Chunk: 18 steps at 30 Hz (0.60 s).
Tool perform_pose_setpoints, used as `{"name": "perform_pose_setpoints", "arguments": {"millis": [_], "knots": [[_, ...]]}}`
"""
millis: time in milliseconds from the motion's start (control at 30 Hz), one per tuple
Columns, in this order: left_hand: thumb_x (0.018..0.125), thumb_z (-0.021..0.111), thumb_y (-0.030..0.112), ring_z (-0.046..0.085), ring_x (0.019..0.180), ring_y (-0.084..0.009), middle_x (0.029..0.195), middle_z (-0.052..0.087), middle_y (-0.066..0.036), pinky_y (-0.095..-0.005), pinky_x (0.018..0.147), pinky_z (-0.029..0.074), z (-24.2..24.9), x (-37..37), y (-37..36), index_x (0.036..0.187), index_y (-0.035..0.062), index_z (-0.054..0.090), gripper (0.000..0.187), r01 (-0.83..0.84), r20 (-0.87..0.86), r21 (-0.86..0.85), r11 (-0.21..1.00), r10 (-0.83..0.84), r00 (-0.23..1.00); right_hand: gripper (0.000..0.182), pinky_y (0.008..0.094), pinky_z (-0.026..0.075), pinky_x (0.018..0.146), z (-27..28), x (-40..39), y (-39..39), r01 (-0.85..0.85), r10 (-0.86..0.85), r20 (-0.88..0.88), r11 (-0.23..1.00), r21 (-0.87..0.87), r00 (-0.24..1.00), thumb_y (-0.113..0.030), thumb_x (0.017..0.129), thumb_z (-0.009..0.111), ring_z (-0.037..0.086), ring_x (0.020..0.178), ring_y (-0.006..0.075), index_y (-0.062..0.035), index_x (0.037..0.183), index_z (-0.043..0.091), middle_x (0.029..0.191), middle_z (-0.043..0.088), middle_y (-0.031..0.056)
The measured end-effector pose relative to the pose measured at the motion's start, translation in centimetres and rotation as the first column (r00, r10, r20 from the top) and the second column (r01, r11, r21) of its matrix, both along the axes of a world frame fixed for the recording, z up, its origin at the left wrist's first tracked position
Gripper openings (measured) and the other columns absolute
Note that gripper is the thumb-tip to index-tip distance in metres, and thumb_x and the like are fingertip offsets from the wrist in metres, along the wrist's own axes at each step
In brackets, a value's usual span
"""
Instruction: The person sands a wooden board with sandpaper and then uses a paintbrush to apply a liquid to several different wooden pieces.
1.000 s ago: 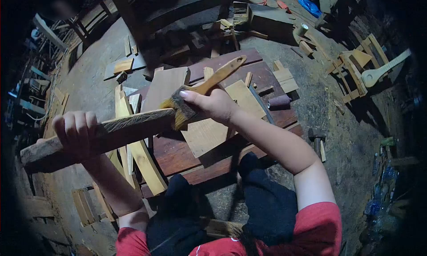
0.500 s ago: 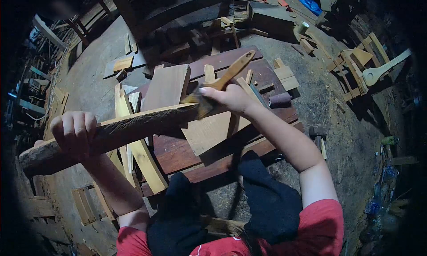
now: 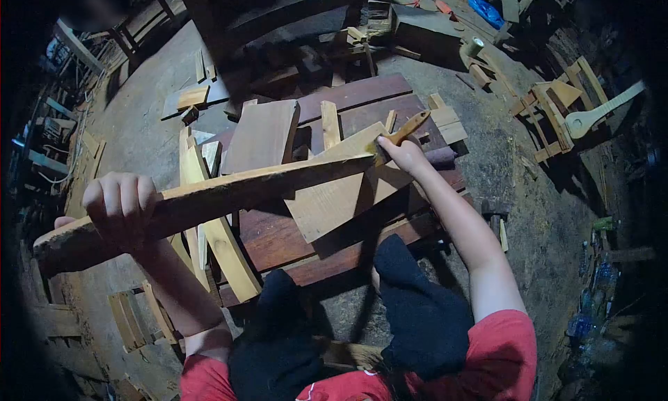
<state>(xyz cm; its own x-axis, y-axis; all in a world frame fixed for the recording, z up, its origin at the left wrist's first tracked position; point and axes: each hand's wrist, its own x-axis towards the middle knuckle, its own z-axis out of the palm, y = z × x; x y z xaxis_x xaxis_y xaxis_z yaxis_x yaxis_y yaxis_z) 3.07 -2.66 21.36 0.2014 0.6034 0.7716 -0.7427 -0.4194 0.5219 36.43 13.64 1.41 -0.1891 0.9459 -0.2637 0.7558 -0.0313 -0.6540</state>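
Observation:
My left hand (image 3: 120, 209) is closed round the near-left end of a long rough-edged wooden board (image 3: 229, 193), which is held up slanting across my view. A paintbrush (image 3: 410, 125) with a wooden handle is gripped in my right hand (image 3: 406, 155). Its bristles lie against the far right end of the board, and my fingers partly hide them. Below the board, a pale wide plank (image 3: 316, 213) and a brownish plank (image 3: 261, 136) rest on a low dark-red wooden table (image 3: 275, 237).
Yellowish wood strips (image 3: 233, 262) lean at the table's left side. A dark cylinder (image 3: 440, 156) lies at its right edge, and a hammer (image 3: 495, 209) is on the floor nearby. Farther right, a white ladle-shaped piece (image 3: 581, 124) rests on a small wooden frame (image 3: 550, 122).
My right hand and the paintbrush have moved right along the board to its far end. The brush handle now tilts lower. My left hand has hardly shifted on the board.

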Motion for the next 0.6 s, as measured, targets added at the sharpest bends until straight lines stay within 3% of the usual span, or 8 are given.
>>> {"name": "perform_pose_setpoints", "arguments": {"millis": [167, 267, 300, 367, 400, 433, 500, 600], "knots": [[0.080, 0.040, 0.038, 0.025, 0.022, -0.0022, 0.030, 0.028, 0.006, -0.0162, 0.027, 0.019, 0.5, 1.5, -0.6, 0.038, 0.0181, 0.028, 0.047, 0.134, -0.001, 0.046, 0.990, -0.135, 0.991, 0.040, 0.0287, 0.039, 0.072, 3.8, -1.3, -1.0, -0.020, 0.019, -0.201, 1.000, -0.002, 0.979, -0.034, 0.076, 0.046, 0.053, 0.082, 0.0221, 0.0016, 0.093, 0.053, 0.086, 0.056, 0.0148], [0.081, 0.037, 0.037, 0.028, 0.022, -0.0028, 0.030, 0.031, 0.004, -0.0156, 0.028, 0.021, 0.7, 1.8, -0.7, 0.037, 0.0173, 0.028, 0.049, 0.087, -0.030, 0.054, 0.995, -0.085, 0.996, 0.023, 0.0276, 0.040, 0.070, 2.0, -1.6, -0.4, -0.119, 0.293, -0.513, 0.931, 0.345, 0.807, -0.014, 0.075, 0.048, 0.053, 0.078, 0.0190, 0.0031, 0.090, 0.052, 0.083, 0.056, 0.0115], [0.081, 0.036, 0.036, 0.030, 0.022, -0.0033, 0.030, 0.032, 0.004, -0.0154, 0.028, 0.022, 0.9, 2.1, -0.7, 0.037, 0.0164, 0.030, 0.049, 0.099, -0.042, 0.064, 0.993, -0.097, 0.994, 0.023, 0.0276, 0.040, 0.070, 2.9, -2.1, -1.0, -0.119, 0.293, -0.512, 0.931, 0.346, 0.808, -0.014, 0.075, 0.048, 0.053, 0.078, 0.0190, 0.0031, 0.090, 0.052, 0.083, 0.056, 0.0115], [0.082, 0.036, 0.036, 0.031, 0.022, -0.0037, 0.030, 0.034, 0.003, -0.0152, 0.028, 0.023, 0.9, 2.4, -0.6, 0.036, 0.0154, 0.032, 0.050, 0.111, -0.052, 0.076, 0.991, -0.107, 0.993, 0.023, 0.0265, 0.040, 0.074, 4.6, -3.2, -1.8, -0.353, 0.487, -0.474, 0.869, 0.347, 0.733, -0.009, 0.078, 0.046, 0.050, 0.085, 0.0149, 0.0004, 0.098, 0.048, 0.091, 0.053, 0.0099], [0.082, 0.035, 0.037, 0.032, 0.023, -0.0041, 0.031, 0.035, 0.003, -0.0153, 0.029, 0.024, 0.9, 2.5, -0.6, 0.036, 0.0142, 0.035, 0.051, 0.141, -0.053, 0.087, 0.986, -0.137, 0.989, 0.023, 0.0258, 0.040, 0.073, 4.3, -4.2, -1.8, -0.450, 0.609, -0.318, 0.771, 0.450, 0.726, -0.008, 0.076, 0.050, 0.051, 0.084, 0.0161, -0.0012, 0.098, 0.049, 0.089, 0.053, 0.0101], [0.082, 0.035, 0.037, 0.034, 0.023, -0.0045, 0.031, 0.036, 0.003, -0.0154, 0.029, 0.025, 0.9, 2.6, -0.6, 0.036, 0.0130, 0.037, 0.051, 0.170, -0.056, 0.099, 0.980, -0.166, 0.985, 0.027, 0.0271, 0.040, 0.072, 4.5, -4.3, -2.5, -0.561, 0.635, -0.236, 0.766, 0.314, 0.735, -0.011, 0.072, 0.056, 0.051, 0.082, 0.0194, -0.0026, 0.097, 0.050, 0.088, 0.052, 0.0104], [0.082, 0.035, 0.038, 0.036, 0.024, -0.0054, 0.031, 0.038, 0.002, -0.0155, 0.030, 0.026, 1.0, 2.7, -0.6, 0.037, 0.0107, 0.041, 0.053, 0.231, -0.063, 0.119, 0.966, -0.225, 0.972, 0.031, 0.0289, 0.041, 0.070, 4.6, -5.2, -3.3, -0.613, 0.748, -0.004, 0.547, 0.570, 0.664, -0.015, 0.067, 0.062, 0.051, 0.079, 0.0222, -0.0037, 0.094, 0.052, 0.086, 0.051, 0.0093], [0.082, 0.035, 0.039, 0.038, 0.025, -0.0058, 0.032, 0.039, 0.002, -0.0160, 0.031, 0.028, 1.0, 2.3, -0.4, 0.037, 0.0094, 0.044, 0.055, 0.266, -0.098, 0.138, 0.954, -0.254, 0.962, 0.033, 0.0310, 0.041, 0.068, 5.9, -5.3, -3.4, -0.629, 0.753, -0.062, 0.588, 0.509, 0.655, -0.018, 0.062, 0.066, 0.050, 0.079, 0.0234, -0.0046, 0.090, 0.054, 0.084, 0.052, 0.0088]]}}
